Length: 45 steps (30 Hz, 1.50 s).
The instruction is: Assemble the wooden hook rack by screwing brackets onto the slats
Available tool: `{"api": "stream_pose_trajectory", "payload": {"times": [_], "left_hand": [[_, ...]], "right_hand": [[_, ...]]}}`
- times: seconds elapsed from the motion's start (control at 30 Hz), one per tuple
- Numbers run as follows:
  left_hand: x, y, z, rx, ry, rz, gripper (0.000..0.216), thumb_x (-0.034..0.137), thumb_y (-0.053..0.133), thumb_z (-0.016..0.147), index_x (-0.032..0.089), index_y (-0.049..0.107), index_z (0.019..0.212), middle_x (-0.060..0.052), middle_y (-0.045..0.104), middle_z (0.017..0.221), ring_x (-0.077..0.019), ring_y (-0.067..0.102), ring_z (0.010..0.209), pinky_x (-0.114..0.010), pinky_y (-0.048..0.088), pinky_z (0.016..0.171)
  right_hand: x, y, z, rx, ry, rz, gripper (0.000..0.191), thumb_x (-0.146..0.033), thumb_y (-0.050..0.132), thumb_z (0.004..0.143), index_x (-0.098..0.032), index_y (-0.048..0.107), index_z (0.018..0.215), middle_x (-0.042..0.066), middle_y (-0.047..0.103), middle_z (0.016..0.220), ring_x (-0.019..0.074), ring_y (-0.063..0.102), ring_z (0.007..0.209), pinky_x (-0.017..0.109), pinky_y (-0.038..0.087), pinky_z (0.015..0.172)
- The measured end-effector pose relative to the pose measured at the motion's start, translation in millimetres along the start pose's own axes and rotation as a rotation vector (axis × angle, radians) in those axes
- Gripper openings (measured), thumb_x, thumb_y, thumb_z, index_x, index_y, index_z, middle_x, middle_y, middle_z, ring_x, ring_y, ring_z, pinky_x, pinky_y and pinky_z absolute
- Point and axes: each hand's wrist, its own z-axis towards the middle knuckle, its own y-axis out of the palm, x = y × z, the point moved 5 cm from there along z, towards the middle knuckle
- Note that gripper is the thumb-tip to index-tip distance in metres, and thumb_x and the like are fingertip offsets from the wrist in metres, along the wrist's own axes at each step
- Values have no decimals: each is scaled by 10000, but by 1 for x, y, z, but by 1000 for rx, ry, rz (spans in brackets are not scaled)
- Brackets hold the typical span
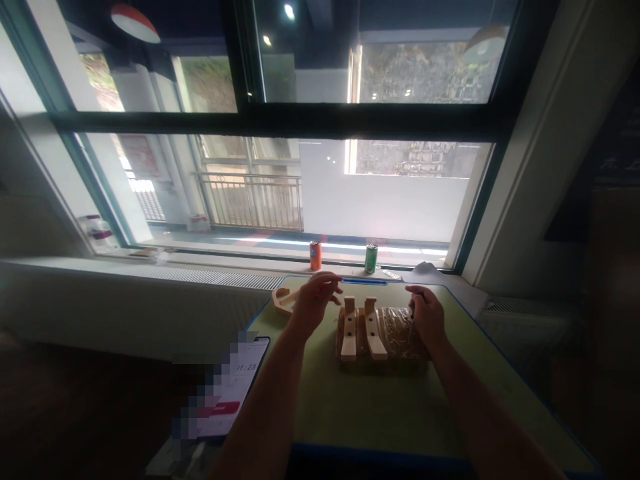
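Note:
My left hand (315,303) hovers over the table with bent fingers apart, just left of two pale wooden pieces; I make out nothing in it. The left wooden piece (349,340) and the right wooden piece (373,337) lie side by side, each with dark round holes and a hooked far end. Under them is a brown block wrapped in clear plastic (395,333). My right hand (429,319) is closed on a thin dark tool (412,328) that points down over the block's right part; its exact kind is unclear. The index finger sticks out.
A curved wooden part (283,301) lies at the table's far left corner, partly behind my left hand. The green table (320,407) has a blue edge. A phone (235,387) lies at left. An orange can (315,255) and a green can (371,258) stand on the windowsill.

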Motion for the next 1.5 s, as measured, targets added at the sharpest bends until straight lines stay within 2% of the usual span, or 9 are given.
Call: {"api": "stream_pose_trajectory", "payload": {"times": [0.2,0.3,0.4,0.63,0.73,0.97,1.2,1.37,1.5], "left_hand": [[-1,38,-17,-392,-166,-42,356,385,470,816,121,581,1027,-33,578,683,-77,521,495,-176,418,404],[-8,45,-16,-372,-169,30,373,399,410,843,118,608,986,2,513,586,-38,421,430,-149,344,388],[-8,48,-11,-327,-121,44,371,387,375,858,118,615,947,-33,559,712,-43,438,492,-156,359,436],[-13,56,-12,-369,-60,150,321,332,540,762,147,611,1014,-35,615,776,-80,505,596,-180,395,518],[-20,59,-12,-388,-56,248,244,310,598,712,125,655,861,-34,621,738,-89,515,612,-188,400,544],[-21,70,-15,-596,35,266,213,285,604,719,136,693,843,-49,643,715,-112,552,655,-201,420,607],[-28,73,-16,-661,-16,266,263,283,625,698,127,686,901,-64,647,764,-111,553,661,-202,419,596],[-34,71,-17,-657,-116,204,398,278,659,663,137,628,1033,-44,646,773,-105,546,667,-198,416,602],[-36,70,-18,-657,-119,163,330,305,655,667,102,670,926,-64,645,774,-102,529,651,-200,404,593]], "right_hand": [[-4,6,-3,-104,-26,0,301,-334,452,736,-163,641,898,-11,518,577,115,448,505,232,350,483],[-6,5,-4,-110,-2,-3,308,-343,454,735,-157,646,888,-10,510,565,113,440,496,231,345,472],[-9,7,-5,-142,4,-2,319,-359,443,748,-154,650,876,-3,514,565,117,452,507,233,357,485],[-8,9,-5,-167,-7,-6,305,-361,446,753,-163,653,856,-14,504,532,111,438,478,230,328,449],[-7,9,-5,-166,22,4,296,-354,447,752,-161,649,851,-14,513,522,109,437,461,226,325,432],[-8,9,-4,-169,51,40,286,-343,458,730,-149,642,832,6,558,534,116,475,470,229,360,452],[-5,11,-4,-195,57,33,279,-336,456,748,-142,629,849,19,573,595,109,475,482,218,361,443],[-7,9,4,-227,-65,-75,282,-340,462,776,-163,609,939,41,623,774,96,452,487,229,364,446],[-26,-3,4,-81,-251,-133,297,-333,424,820,-165,564,1022,57,617,850,112,485,549,268,415,533]]}}
